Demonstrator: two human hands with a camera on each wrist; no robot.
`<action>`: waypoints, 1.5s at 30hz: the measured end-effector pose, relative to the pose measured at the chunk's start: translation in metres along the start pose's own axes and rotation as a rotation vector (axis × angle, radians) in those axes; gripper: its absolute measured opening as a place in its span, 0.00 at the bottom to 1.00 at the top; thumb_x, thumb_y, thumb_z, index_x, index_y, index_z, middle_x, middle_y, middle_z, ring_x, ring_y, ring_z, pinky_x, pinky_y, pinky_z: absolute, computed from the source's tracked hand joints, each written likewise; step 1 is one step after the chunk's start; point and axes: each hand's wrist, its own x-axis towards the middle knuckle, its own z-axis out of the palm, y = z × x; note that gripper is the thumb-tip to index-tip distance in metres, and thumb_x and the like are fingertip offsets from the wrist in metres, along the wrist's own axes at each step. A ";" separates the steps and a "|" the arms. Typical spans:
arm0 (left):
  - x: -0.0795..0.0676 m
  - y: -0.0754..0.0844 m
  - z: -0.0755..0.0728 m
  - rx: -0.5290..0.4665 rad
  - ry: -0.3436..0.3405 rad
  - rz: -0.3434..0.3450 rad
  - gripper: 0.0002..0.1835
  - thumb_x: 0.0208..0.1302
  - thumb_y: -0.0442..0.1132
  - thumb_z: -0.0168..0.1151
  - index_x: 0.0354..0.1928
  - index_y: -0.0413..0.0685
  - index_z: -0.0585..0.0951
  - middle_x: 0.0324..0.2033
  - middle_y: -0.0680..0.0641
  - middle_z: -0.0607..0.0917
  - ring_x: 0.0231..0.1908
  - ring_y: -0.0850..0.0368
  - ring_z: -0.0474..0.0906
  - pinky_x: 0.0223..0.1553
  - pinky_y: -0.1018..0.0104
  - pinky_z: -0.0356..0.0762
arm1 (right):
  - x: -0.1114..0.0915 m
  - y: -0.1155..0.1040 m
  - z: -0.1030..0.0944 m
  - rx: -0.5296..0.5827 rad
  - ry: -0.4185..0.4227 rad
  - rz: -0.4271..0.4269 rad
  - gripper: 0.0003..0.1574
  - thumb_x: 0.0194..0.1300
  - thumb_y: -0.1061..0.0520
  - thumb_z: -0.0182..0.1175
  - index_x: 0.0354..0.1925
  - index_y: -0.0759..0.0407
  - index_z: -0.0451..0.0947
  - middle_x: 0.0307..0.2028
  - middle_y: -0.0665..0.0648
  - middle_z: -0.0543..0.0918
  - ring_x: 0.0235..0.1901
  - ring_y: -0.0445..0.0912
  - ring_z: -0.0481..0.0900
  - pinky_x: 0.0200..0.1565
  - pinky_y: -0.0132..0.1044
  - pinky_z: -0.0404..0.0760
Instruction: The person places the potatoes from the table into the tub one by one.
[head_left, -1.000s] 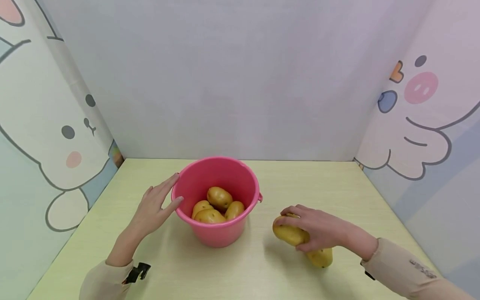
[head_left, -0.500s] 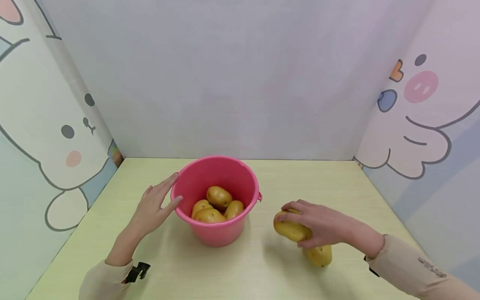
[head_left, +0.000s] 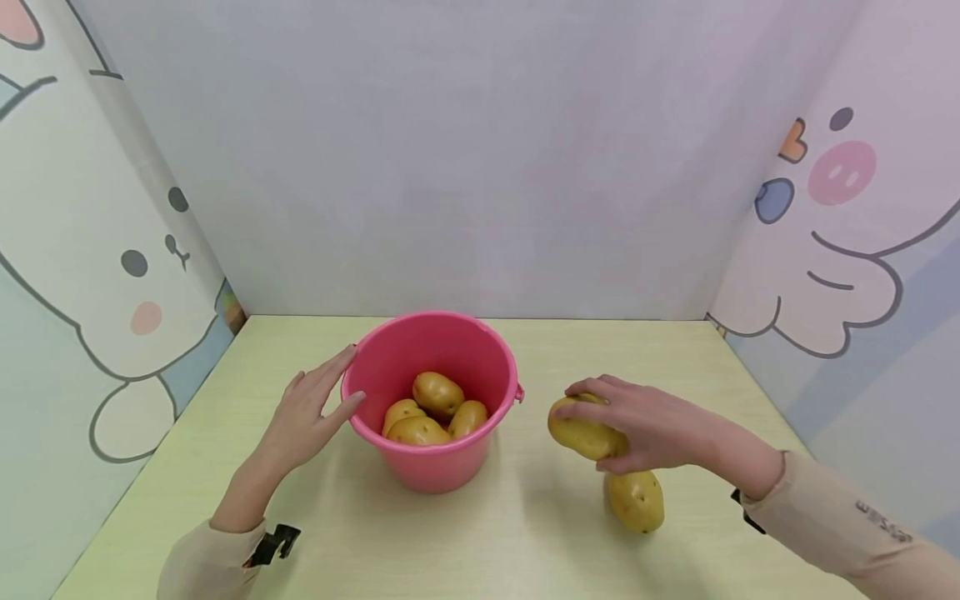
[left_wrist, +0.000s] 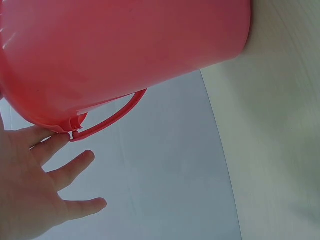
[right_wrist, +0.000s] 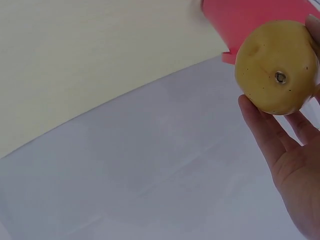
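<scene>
In the head view my right hand (head_left: 645, 421) grips a yellow potato (head_left: 585, 429), held above the table to the right of the pink bucket (head_left: 435, 471). The right wrist view shows this potato (right_wrist: 275, 67) end-on, between thumb and fingers. Another potato (head_left: 636, 502) lies on the table below that hand. Several potatoes, one of them the upper potato (head_left: 438, 396), lie inside the bucket. At the bucket's left rim is my left hand (head_left: 303, 421). Its fingers (left_wrist: 75, 170) are straight and spread in the left wrist view, some touching the rim beside the red handle (left_wrist: 112, 117).
The pale wooden table (head_left: 465, 550) ends at a light grey back wall (head_left: 480, 167). Side panels with cartoon animals stand left and right. On the bucket's right rim sits a small handle lug (head_left: 520, 393).
My right hand has lifted its potato upward, away from the other potato, which now shows more fully on the table. The left hand and the bucket have stayed in place.
</scene>
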 end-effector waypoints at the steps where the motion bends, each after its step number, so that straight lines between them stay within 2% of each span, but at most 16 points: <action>1: 0.000 0.000 0.000 0.000 0.000 0.000 0.36 0.56 0.50 0.58 0.65 0.49 0.58 0.60 0.41 0.63 0.58 0.41 0.58 0.51 0.33 0.47 | 0.000 0.000 -0.002 -0.003 0.003 -0.002 0.39 0.43 0.48 0.67 0.55 0.39 0.64 0.51 0.48 0.67 0.46 0.41 0.65 0.34 0.36 0.76; 28: 0.001 0.000 0.001 -0.010 -0.005 0.005 0.37 0.55 0.49 0.58 0.65 0.48 0.58 0.60 0.41 0.63 0.58 0.41 0.57 0.51 0.33 0.47 | 0.019 0.006 -0.049 -0.084 0.071 -0.021 0.37 0.43 0.49 0.67 0.54 0.44 0.67 0.50 0.51 0.68 0.45 0.45 0.67 0.35 0.36 0.75; 45: 0.001 0.000 0.000 -0.012 -0.009 0.001 0.36 0.55 0.47 0.59 0.65 0.49 0.58 0.60 0.41 0.63 0.58 0.41 0.57 0.51 0.33 0.46 | 0.044 -0.001 -0.068 -0.072 0.041 -0.032 0.37 0.45 0.49 0.66 0.55 0.45 0.66 0.50 0.51 0.68 0.45 0.44 0.66 0.34 0.35 0.74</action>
